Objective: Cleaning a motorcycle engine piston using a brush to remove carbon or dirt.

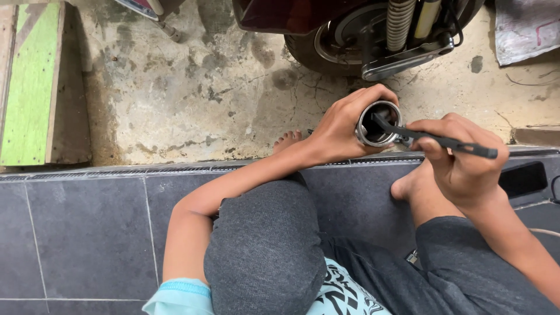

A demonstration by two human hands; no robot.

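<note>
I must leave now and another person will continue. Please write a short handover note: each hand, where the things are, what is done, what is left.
Left hand: wrapped around a short metal cylinder, open end facing the camera.
Right hand: grips a thin dark tool; its tip reaches into the cylinder's opening.
Place: person sits on a grey tiled step, bare feet near the edge; a scooter's rear wheel stands on the concrete floor ahead; a green board lies far left.
Done: cylinder is off the vehicle and in hand.
Left: work inside the cylinder appears unfinished; its inner condition is not visible.
</note>
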